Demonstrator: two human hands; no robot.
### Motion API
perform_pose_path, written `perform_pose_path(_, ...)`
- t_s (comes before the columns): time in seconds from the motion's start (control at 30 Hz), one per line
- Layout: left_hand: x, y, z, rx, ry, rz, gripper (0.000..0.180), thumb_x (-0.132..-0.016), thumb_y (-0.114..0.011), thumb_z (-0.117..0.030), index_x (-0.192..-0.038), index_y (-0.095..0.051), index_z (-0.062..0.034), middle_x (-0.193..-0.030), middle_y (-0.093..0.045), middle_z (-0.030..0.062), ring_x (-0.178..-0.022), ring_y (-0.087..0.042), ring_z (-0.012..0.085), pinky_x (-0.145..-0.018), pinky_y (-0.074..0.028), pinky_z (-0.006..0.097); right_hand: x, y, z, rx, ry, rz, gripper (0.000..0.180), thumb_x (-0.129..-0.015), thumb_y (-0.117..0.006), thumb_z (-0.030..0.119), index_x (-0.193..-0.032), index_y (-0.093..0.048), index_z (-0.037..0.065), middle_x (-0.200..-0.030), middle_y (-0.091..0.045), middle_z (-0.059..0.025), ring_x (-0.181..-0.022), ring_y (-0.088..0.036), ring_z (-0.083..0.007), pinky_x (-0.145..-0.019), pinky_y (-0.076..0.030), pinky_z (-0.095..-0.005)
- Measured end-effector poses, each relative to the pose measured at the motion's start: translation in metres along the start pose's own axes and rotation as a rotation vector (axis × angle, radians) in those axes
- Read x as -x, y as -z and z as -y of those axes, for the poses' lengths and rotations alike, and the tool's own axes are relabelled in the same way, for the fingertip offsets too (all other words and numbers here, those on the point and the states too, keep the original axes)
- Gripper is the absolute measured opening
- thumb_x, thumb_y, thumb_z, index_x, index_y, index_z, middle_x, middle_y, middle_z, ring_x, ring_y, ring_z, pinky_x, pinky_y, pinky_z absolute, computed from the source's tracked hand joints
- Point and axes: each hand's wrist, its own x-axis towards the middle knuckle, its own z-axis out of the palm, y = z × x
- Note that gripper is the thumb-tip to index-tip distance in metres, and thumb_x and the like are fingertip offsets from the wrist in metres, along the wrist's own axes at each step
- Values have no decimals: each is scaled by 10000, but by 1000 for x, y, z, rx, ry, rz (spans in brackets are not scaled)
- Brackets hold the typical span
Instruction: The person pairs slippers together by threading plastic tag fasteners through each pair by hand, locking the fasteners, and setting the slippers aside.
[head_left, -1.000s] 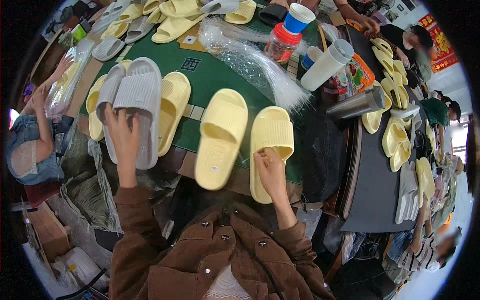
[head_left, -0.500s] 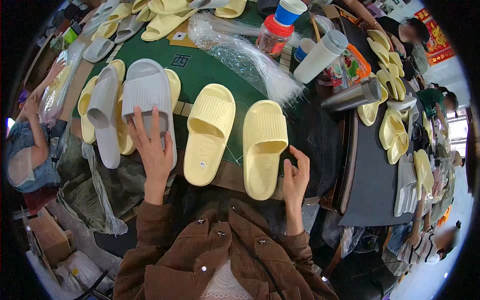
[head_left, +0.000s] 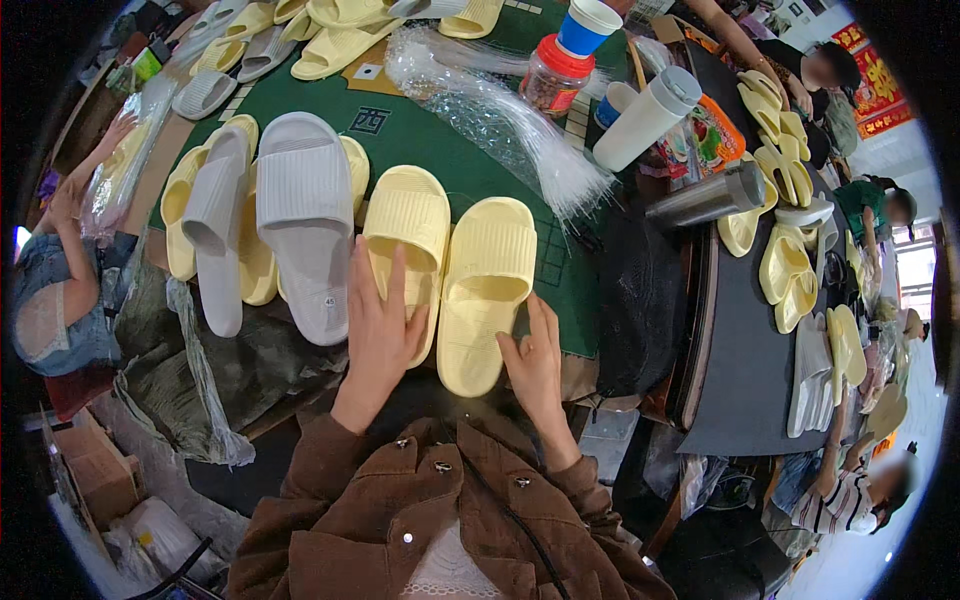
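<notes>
Head view is showing the person pairing two pale yellow slippers on the green table (head_left: 420, 140). Left hand (head_left: 380, 325) is lying flat, fingers spread, on the heel of the left yellow slipper (head_left: 408, 250); right hand (head_left: 535, 365) is resting open against the heel edge of the right yellow slipper (head_left: 487, 290). Neither hand is gripping anything. The two slippers are lying side by side, touching, toes pointing away, so the pair looks lined up but not lifted. A grey slipper (head_left: 303, 220) is sitting just beside the left hand. Both heels are hanging at the table's near edge, and open room is lying mostly to the right, toward the clear plastic bags (head_left: 510, 125).
</notes>
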Motion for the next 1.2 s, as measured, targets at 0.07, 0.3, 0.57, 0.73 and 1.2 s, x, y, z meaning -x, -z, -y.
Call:
perform_pose_path(0.07,-1,-1,-3,4,11,-4,767,-806,-634,-104,-1453,-228,-32,-1456,-132,324,-1313,-238,501,-1055,-282,528,1,2,5,-42,-36,20,644,-827,-648,76,-1393,-345,14,-1301,-429,-185,-748,-559,-245,-673,-494,-321)
perform_pose_path(0.3,-20,-1,12,214,110,-179,771,-818,-608,-55,-1461,-185,-28,-1458,-258,224,-1312,-304,393,-1053,-303,450,-1,5,0,-33,-5,30,673,-825,-646,61,-1412,-320,25,-1298,-438,-171,-640,-516,-199,-630,-486,-309)
perform_pose_path(0.57,-38,27,16,314,118,-141,467,-829,-607,-48,-1281,-503,-7,-1279,-526,138,-1147,-483,296,-990,-364,385,-3,4,-1,-14,14,37,551,-854,-621,102,-1345,-403,-20,-1339,-421,-178,-811,-583,-256,-702,-499,-309)
perform_pose_path(0.73,-31,26,2,690,50,-88,419,-854,-535,-3,-1272,-512,-1,-1318,-502,119,-1271,-440,242,-1036,-359,349,-2,5,-3,-2,9,45,548,-852,-617,93,-1342,-401,-24,-1337,-422,-181,-949,-594,-290,-735,-504,-310)
perform_pose_path(1.2,-10,5,-21,898,224,116,676,-876,-589,-140,-1443,-249,3,-1371,-416,204,-1249,-433,268,-1021,-355,364,-2,5,-2,-44,-13,15,546,-824,-632,71,-1330,-432,23,-1322,-448,-163,-961,-605,-313,-705,-517,-332)
